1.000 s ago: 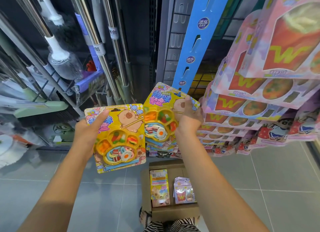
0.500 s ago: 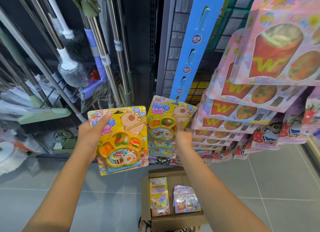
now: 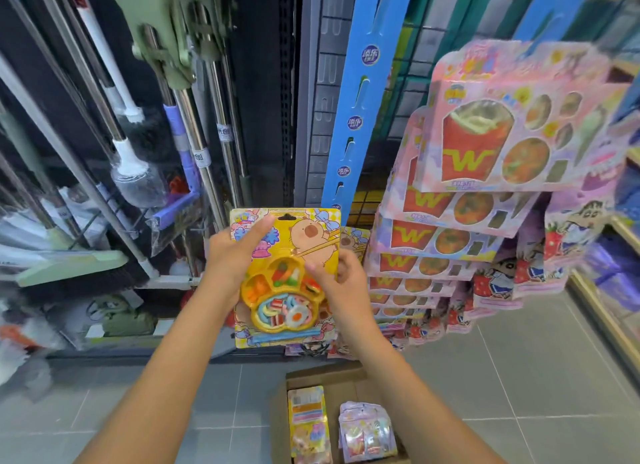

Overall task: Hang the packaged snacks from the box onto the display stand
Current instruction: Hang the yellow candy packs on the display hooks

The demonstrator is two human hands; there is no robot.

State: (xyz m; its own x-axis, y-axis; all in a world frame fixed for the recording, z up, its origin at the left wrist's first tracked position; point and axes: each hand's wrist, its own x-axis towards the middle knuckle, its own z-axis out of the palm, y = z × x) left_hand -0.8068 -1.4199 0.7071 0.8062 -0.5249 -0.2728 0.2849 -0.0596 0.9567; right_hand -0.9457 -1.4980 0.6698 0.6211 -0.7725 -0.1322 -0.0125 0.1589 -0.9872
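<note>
Both hands hold one yellow cardboard-backed snack pack with a capybara picture and a paw-shaped clear tray (image 3: pixel 287 283) upright, above the open brown cardboard box (image 3: pixel 346 377) on the grey tiled floor (image 3: pixel 519 377). The left hand (image 3: pixel 232 259) grips the pack's left edge, its index finger stretched straight across the card front. The right hand (image 3: pixel 343 283) pinches the right edge, thumb on the front beside the tray and the other fingers curled behind. The pack's top right corner reaches the lower end of the blue slotted hanging display strip (image 3: pixel 360 93). To the right hang pink packs printed with red fries cartons (image 3: pixel 502 134). In the box lie a yellow pack (image 3: pixel 308 425) and a lilac pack (image 3: pixel 367 436). Mops with metal poles (image 3: pixel 194 124) stand on the left.
</note>
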